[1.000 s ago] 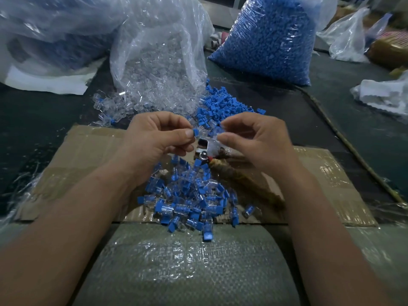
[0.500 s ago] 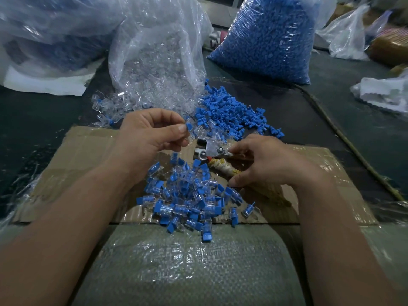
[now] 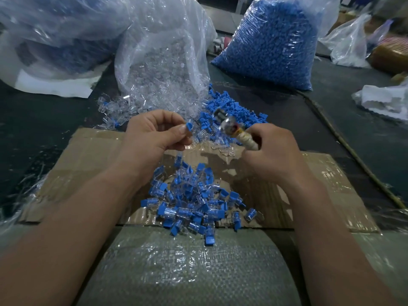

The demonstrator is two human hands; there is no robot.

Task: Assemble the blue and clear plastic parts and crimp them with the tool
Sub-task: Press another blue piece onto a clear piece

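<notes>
Left hand (image 3: 154, 140) is pinching a small blue-and-clear plastic piece (image 3: 189, 127) at 9 o'clock of the metal crimping tool (image 3: 223, 120), whose tape-wrapped handle (image 3: 248, 141) the right hand (image 3: 272, 156) is clenching; barely protruding, the piece is risking a misaligned crimp or nipped fingertip.

The left hand (image 3: 152, 138) pinches a blue part (image 3: 189, 126) above the cardboard (image 3: 88, 155); the right hand (image 3: 273, 153) grips the tool (image 3: 234, 131), raised and blurred; assembled pieces (image 3: 194, 202) lie heaped below.

Your left hand (image 3: 152, 138) pinches a blue part (image 3: 189, 125) between thumb and forefinger; your right hand (image 3: 273, 151), just right of it, curls round the tool (image 3: 234, 131).
</notes>
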